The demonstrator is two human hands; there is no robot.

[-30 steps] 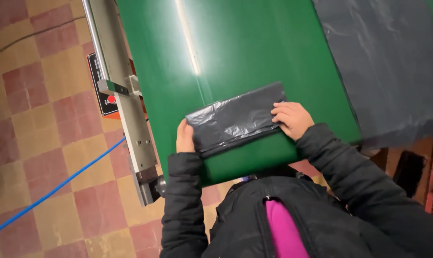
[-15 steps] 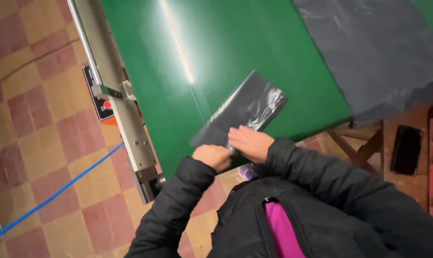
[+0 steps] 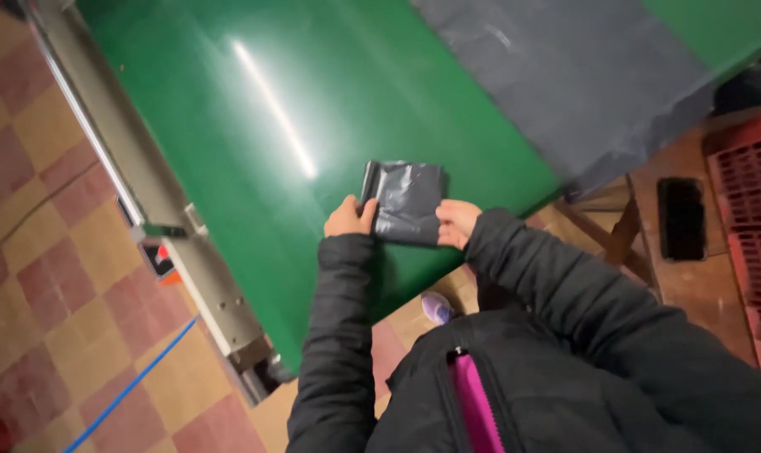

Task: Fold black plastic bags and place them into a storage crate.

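Note:
A dark grey plastic bag [image 3: 406, 200], folded into a small square, lies near the front edge of the green table [image 3: 255, 126]. My left hand [image 3: 349, 218] grips its left edge, thumb on top. My right hand [image 3: 456, 221] holds its lower right corner. Both arms wear black padded sleeves.
A large flat sheet of grey plastic [image 3: 565, 75] covers the table's far right. A metal rail [image 3: 137, 193] runs along the table's left side above a checkered tile floor with a blue cable [image 3: 129, 390]. A black phone [image 3: 681, 218] lies on a wooden surface beside a red crate [image 3: 754, 193].
The bag went from a long strip to a small square as it was folded over. My hands moved from pressing it at the table edge to holding its two sides.

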